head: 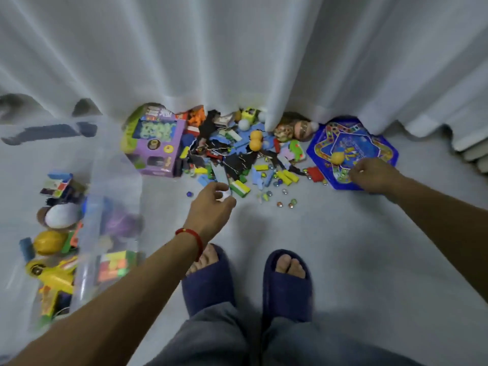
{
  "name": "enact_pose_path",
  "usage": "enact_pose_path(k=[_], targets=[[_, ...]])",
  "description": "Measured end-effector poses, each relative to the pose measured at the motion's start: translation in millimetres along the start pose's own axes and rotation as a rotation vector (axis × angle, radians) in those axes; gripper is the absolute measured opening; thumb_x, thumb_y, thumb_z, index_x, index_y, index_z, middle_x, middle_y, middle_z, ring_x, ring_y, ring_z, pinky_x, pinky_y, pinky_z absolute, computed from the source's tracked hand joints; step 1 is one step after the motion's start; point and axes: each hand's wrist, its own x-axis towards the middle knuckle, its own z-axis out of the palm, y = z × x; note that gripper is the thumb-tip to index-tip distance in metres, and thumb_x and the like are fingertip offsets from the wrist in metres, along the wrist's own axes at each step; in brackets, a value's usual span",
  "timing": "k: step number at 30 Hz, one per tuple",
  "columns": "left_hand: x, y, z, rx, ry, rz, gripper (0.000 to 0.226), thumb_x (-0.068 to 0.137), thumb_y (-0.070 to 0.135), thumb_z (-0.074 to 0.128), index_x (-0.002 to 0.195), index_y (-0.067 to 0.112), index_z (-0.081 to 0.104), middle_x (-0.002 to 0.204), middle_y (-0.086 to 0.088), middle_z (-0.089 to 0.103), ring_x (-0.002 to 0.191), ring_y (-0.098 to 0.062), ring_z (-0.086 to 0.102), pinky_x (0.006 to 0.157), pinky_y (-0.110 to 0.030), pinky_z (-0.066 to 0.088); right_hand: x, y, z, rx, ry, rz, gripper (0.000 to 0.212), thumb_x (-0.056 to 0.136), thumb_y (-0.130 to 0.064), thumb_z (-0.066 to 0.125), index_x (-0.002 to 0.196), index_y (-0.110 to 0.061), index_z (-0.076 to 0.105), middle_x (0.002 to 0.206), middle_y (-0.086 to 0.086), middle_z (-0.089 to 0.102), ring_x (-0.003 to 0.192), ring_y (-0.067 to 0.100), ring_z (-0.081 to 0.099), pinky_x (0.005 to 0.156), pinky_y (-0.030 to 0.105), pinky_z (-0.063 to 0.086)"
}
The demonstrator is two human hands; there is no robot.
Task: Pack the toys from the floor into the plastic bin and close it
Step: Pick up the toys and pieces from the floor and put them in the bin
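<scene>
Two hands over toy pile (237,154): left hand (211,204) grips small white piece (224,196); right hand (372,178) curled, contents unclear.

White curtain (237,54) w/ grey floor (343,247) below.

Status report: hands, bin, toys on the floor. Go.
Left hand pinching a small white piece; right hand on the blue game board. Plastic bin open, partly filled. Toy pile unpacked beneath curtain.

A: Far floor? 
B: Toy pile (237,151), purple box (155,143), blue game board (353,151) right.
A: Hands?
B: Left hand (211,202) pinches a white piece (224,196); right hand (375,175) curled on the board. Plastic bin (87,233) left.
</scene>
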Motion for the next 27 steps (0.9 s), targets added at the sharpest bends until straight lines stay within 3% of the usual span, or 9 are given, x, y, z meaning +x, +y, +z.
enact_pose_path(k=[4, 8, 12, 14, 19, 24, 27], targets=[[53, -10, 54, 0.176, -0.020, 0.069, 0.037, 0.090, 0.026, 0.062, 0.127, 0.024, 0.056, 0.129, -0.002, 0.058, 0.110, -0.021, 0.059, 0.093, -0.040, 0.052, 42, 46, 44, -0.038, 0.094, -0.018, 0.047, 0.088, -0.021, 0.071, 0.131, -0.006, 0.058, 0.127, 0.020, 0.060, 0.118, 0.037, 0.056, 0.097, 0.043, 0.047], [93, -14, 81, 0.281, 0.039, 0.177, 0.036, 0.092, 0.026, 0.063, 0.128, 0.020, 0.056, 0.128, -0.003, 0.060, 0.109, -0.018, 0.057, 0.082, -0.027, 0.044, 87, 48, 81, 0.005, 0.241, -0.094, 0.069, 0.088, -0.022, 0.074, 0.147, -0.011, 0.041, 0.147, 0.018, 0.044, 0.135, 0.036, 0.042, 0.109, 0.052, 0.041], [118, -14, 91, 0.327, 0.079, 0.257, 0.032, 0.092, 0.023, 0.062, 0.124, 0.019, 0.058, 0.121, -0.004, 0.062, 0.103, -0.015, 0.057, 0.077, -0.022, 0.042, 133, 32, 92, -0.015, 0.264, -0.158, 0.066, 0.096, -0.026, 0.065, 0.153, -0.020, 0.032, 0.162, 0.011, 0.025, 0.149, 0.034, 0.025, 0.116, 0.055, 0.031], [129, -9, 91, 0.335, 0.078, 0.281, 0.030, 0.092, 0.022, 0.061, 0.122, 0.019, 0.059, 0.117, -0.003, 0.062, 0.099, -0.015, 0.057, 0.073, -0.019, 0.040, 149, 18, 89, -0.033, 0.281, -0.196, 0.062, 0.095, -0.026, 0.065, 0.150, -0.021, 0.036, 0.160, 0.011, 0.030, 0.147, 0.034, 0.029, 0.113, 0.054, 0.036], [168, 13, 99, 0.436, 0.007, 0.414, 0.038, 0.088, 0.015, 0.062, 0.126, 0.016, 0.058, 0.119, -0.005, 0.059, 0.105, -0.021, 0.054, 0.083, -0.026, 0.039, 171, -11, 94, -0.162, 0.314, -0.319, 0.058, 0.091, -0.032, 0.069, 0.142, -0.018, 0.045, 0.143, 0.011, 0.049, 0.130, 0.036, 0.045, 0.100, 0.050, 0.043], [223, 46, 129, 0.598, -0.081, 0.659, 0.035, 0.078, 0.010, 0.053, 0.111, 0.003, 0.062, 0.110, -0.019, 0.059, 0.098, -0.037, 0.053, 0.079, -0.045, 0.048, 183, -36, 96, -0.119, 0.320, -0.416, 0.078, 0.086, -0.031, 0.073, 0.151, -0.019, 0.031, 0.145, 0.014, 0.042, 0.130, 0.038, 0.042, 0.101, 0.052, 0.045], [254, 64, 149, 0.698, -0.001, 0.744, 0.052, 0.077, -0.001, 0.056, 0.128, 0.002, 0.056, 0.125, -0.025, 0.054, 0.106, -0.044, 0.052, 0.084, -0.049, 0.049, 195, -49, 92, -0.002, 0.275, -0.446, 0.093, 0.078, -0.023, 0.078, 0.153, -0.023, 0.024, 0.147, 0.015, 0.035, 0.130, 0.038, 0.042, 0.101, 0.053, 0.048]])
